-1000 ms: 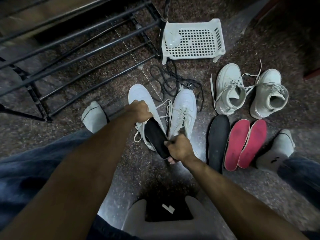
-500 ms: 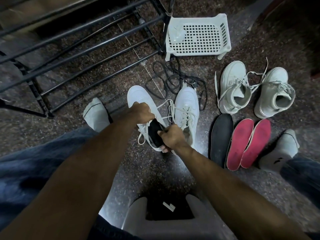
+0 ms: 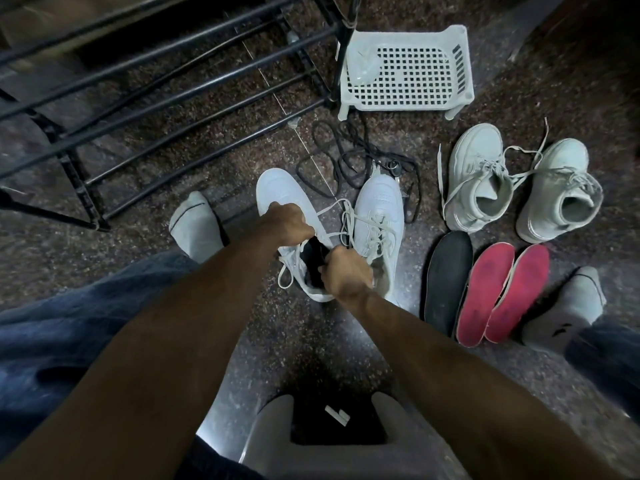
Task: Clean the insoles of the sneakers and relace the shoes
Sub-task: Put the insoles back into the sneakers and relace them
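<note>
Spreading across the speckled floor [image 3: 173, 161], the work is judged to be somewhere mid-task. Taking the white sneaker [image 3: 287, 192] at the centre as landmark: beyond it to the left stands a black metal shoe rack [image 3: 145, 81], and beyond it to the right a white plastic basket [image 3: 405, 71] on short legs. Its partner, the second white sneaker [image 3: 381, 209], lies just beside it on the right, loosely laced. Well to the right sits a pair of grey high-tops [image 3: 519, 188] with laces slack, and nearer the person than those lie a black insole [image 3: 446, 275] and two red insoles [image 3: 502, 292], all out of their shoes. Black laces [image 3: 346, 161] are heaped just beyond the landmark's toe.

Both arms reach forward and down. One dark insole [image 3: 313, 268] sits partly inside the landmark sneaker; the right hand [image 3: 346, 275] is clenched on its heel end, seemingly seating it. The left hand [image 3: 287, 223] grips the sneaker's tongue area, fingers curled. Tightening and relacing appear left to do.
</note>
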A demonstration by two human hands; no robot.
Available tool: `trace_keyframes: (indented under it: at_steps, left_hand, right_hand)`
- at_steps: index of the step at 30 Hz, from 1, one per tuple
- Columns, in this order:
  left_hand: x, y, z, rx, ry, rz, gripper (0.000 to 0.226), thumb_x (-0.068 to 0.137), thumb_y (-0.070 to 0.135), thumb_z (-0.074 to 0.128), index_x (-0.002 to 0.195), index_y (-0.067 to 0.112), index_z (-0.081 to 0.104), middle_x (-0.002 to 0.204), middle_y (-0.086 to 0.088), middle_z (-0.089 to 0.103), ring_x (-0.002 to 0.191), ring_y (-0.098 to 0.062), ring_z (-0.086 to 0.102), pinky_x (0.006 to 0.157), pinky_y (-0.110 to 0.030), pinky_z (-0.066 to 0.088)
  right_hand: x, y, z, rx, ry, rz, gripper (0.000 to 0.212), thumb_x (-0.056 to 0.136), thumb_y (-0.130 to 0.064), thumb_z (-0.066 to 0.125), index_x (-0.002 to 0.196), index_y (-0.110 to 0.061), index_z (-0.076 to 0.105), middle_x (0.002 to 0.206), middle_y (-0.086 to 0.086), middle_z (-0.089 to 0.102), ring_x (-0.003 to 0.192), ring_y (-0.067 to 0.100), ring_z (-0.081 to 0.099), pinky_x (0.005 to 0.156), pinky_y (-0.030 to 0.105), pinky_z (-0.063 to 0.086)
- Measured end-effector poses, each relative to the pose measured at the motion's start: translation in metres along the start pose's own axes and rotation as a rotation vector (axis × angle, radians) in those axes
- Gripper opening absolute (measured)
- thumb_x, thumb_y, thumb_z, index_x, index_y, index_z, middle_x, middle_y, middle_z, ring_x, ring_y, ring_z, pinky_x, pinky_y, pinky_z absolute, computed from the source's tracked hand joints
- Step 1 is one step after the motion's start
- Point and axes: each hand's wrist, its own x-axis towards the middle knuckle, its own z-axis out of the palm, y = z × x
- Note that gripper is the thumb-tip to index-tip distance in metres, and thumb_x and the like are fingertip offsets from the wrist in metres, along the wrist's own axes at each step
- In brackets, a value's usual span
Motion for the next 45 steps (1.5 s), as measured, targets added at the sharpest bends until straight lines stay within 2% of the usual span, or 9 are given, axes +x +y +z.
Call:
trace_keyframes:
  at_steps: [7,11,18,21,24,27,30,38,45]
  left_hand:
    - [-0.002,0.002,0.0,-0.033,-0.005,-0.003,0.03,0.081,0.037,0.056,0.063,0.018,0.042,0.099,-0.016,0.054,0.093,-0.026,0.04,0.067,-0.031,0.037]
    - [-0.002,0.004,-0.002,-0.046,-0.008,-0.001,0.022,0.081,0.034,0.058,0.074,0.013,0.053,0.113,-0.026,0.06,0.108,-0.033,0.052,0.077,-0.037,0.05]
    - [-0.001,0.004,-0.001,-0.038,0.006,-0.011,0.039,0.08,0.033,0.059,0.098,-0.002,0.054,0.118,-0.026,0.058,0.116,-0.036,0.052,0.088,-0.041,0.05]
    - [0.0,0.004,0.0,-0.02,-0.005,0.001,0.031,0.081,0.033,0.058,0.089,0.003,0.056,0.115,-0.025,0.06,0.11,-0.035,0.053,0.07,-0.034,0.046]
    - [0.002,0.003,0.001,0.009,-0.003,0.005,0.026,0.081,0.037,0.057,0.068,0.019,0.045,0.109,-0.019,0.059,0.097,-0.028,0.044,0.07,-0.031,0.041]
    - [0.002,0.003,0.001,0.001,0.0,-0.001,0.03,0.081,0.038,0.057,0.066,0.02,0.038,0.097,-0.01,0.054,0.107,-0.032,0.048,0.075,-0.034,0.043]
    - [0.002,0.004,0.002,0.022,0.003,0.011,0.03,0.082,0.039,0.055,0.066,0.02,0.038,0.102,-0.011,0.057,0.111,-0.033,0.048,0.079,-0.036,0.045]
    - [-0.004,0.006,0.005,0.004,0.042,-0.004,0.031,0.084,0.036,0.056,0.066,0.013,0.045,0.076,-0.003,0.044,0.104,-0.031,0.045,0.069,-0.033,0.04]
    - [-0.017,0.005,0.026,0.016,0.28,0.051,0.035,0.089,0.031,0.052,0.092,-0.001,0.066,0.113,-0.017,0.052,0.108,-0.037,0.048,0.088,-0.043,0.048]
  right_hand:
    - [-0.038,0.012,-0.023,-0.551,-0.052,-0.409,0.031,0.095,-0.008,0.043,0.124,-0.01,0.056,0.126,0.007,0.053,0.094,0.033,0.067,0.067,0.038,0.04]
    - [-0.049,0.016,-0.022,-0.661,-0.106,-0.455,0.03,0.097,-0.015,0.038,0.118,-0.011,0.06,0.125,0.01,0.057,0.092,0.031,0.066,0.068,0.038,0.04]
    - [-0.038,0.007,-0.02,-0.866,-0.184,-0.5,0.033,0.098,-0.019,0.039,0.121,-0.012,0.061,0.131,0.011,0.051,0.1,0.025,0.063,0.068,0.033,0.041]
    - [-0.021,0.002,-0.012,-0.895,-0.272,-0.448,0.036,0.098,-0.021,0.041,0.129,-0.015,0.057,0.143,0.009,0.037,0.112,0.027,0.059,0.075,0.033,0.043]
    - [-0.007,-0.005,-0.004,-0.929,-0.381,-0.389,0.04,0.098,-0.029,0.046,0.135,-0.016,0.053,0.152,0.006,0.027,0.125,0.029,0.05,0.091,0.038,0.047]
    - [-0.001,-0.012,-0.011,-0.896,-0.45,-0.381,0.046,0.096,-0.043,0.049,0.133,-0.016,0.055,0.148,0.005,0.039,0.128,0.027,0.048,0.088,0.035,0.043]
    - [-0.006,-0.013,-0.013,-0.784,-0.393,-0.394,0.031,0.096,-0.026,0.048,0.12,-0.013,0.063,0.127,0.006,0.062,0.117,0.027,0.058,0.078,0.034,0.04]
    - [-0.005,-0.001,0.001,-0.508,-0.404,-0.313,0.036,0.091,-0.023,0.052,0.125,-0.015,0.061,0.128,0.012,0.061,0.117,0.032,0.058,0.092,0.04,0.047]
    - [-0.011,0.021,0.005,-0.281,-0.393,-0.354,0.043,0.095,-0.032,0.049,0.138,-0.023,0.048,0.144,0.007,0.042,0.125,0.034,0.049,0.1,0.045,0.044]
